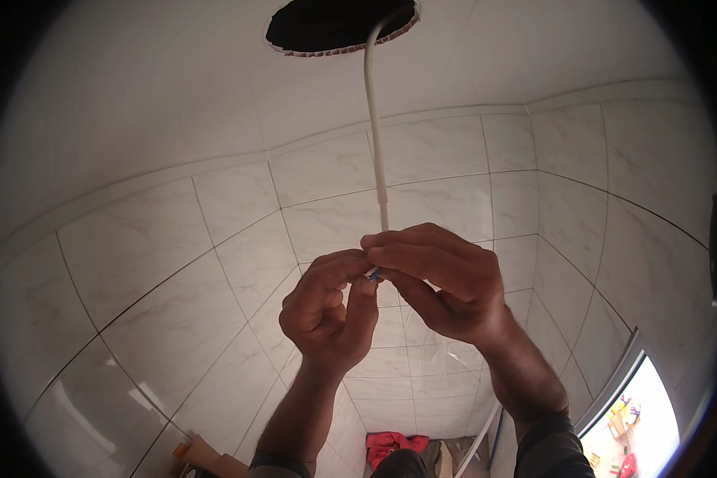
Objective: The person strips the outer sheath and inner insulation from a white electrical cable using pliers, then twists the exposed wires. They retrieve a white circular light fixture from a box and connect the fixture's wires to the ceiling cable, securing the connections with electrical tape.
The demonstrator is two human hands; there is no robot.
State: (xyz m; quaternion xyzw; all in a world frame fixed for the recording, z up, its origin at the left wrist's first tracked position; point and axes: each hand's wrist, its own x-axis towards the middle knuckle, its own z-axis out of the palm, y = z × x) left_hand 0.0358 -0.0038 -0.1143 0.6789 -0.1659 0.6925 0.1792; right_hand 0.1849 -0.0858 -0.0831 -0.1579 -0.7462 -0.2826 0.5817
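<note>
Smooth, matt plastic cable sheath (376, 135) and glossy wall tiles (127, 255)

Ceiling hole (319, 29): unobstructed on its left, white cable (378, 143) hanging through the right. Cable bars a straight crossing mid-view; open air either side. Left hand (320, 309) and right hand (448, 275) crowd the blue wire (374, 274), fingertips nearly touching; wider gap between wrists below

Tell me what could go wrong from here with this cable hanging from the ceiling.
If power is on, which I can't tell, the left hand and right hand could get a shock, since both are bare and meet at the blue wire. Tugging might also scrape the white cable against the ceiling hole, whose edge looks rough.
</note>
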